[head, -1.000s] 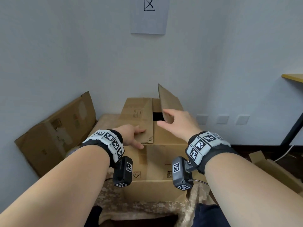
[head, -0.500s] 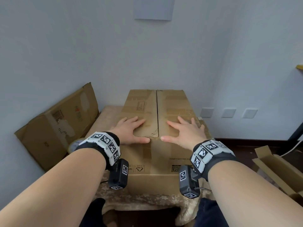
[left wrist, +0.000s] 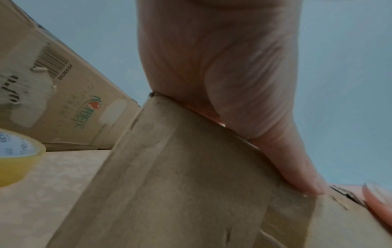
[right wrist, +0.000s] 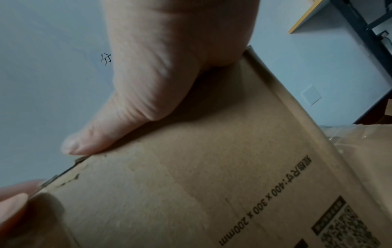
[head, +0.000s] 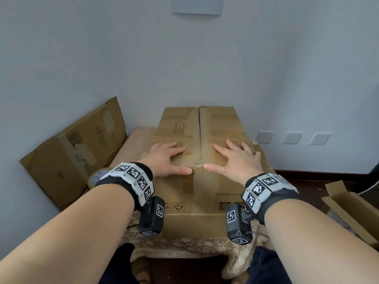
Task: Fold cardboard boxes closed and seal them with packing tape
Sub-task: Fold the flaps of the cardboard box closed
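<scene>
Meanwhile both flat hands, left hand [head: 164, 158] and right hand [head: 239, 160], hide the box [head: 196, 193] seam; tape roll [left wrist: 15, 157], probably, sits left.

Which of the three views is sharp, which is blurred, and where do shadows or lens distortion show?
Head view: sharp and evenly lit, with wide-angle stretch on the forearms; both hands, left hand and right hand, lie flat on the box. Left wrist view: soft, and the tape roll at the edge is blurred. Right wrist view: the printed size text is readable, with a dark shadow under the thumb.
</scene>
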